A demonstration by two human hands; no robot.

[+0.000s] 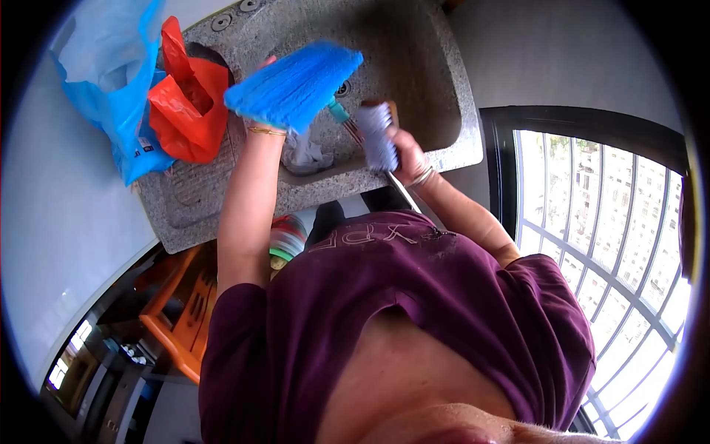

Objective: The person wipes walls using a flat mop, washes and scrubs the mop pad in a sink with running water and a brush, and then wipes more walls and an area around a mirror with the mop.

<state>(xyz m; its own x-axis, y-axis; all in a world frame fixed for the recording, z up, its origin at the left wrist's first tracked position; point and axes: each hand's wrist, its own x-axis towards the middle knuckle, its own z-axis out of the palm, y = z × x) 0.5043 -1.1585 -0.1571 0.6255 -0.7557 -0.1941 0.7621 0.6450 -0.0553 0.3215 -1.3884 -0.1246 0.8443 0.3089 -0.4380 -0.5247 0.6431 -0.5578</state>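
We see pale walls, a brightly lit barred window at right, its dark frame, an orange wooden chair at lower left.

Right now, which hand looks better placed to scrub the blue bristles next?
Probably the right hand: it grips the scrubbing brush, whose pale bristles face the blue broom head. The left hand, mostly hidden behind that head, seems to be supporting it.

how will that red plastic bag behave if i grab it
The red plastic bag is probably floppy, since its thin sides crease and fold. It may be a bit slippery, given its shiny surface. Its weight is hard to judge, as any contents are unclear.
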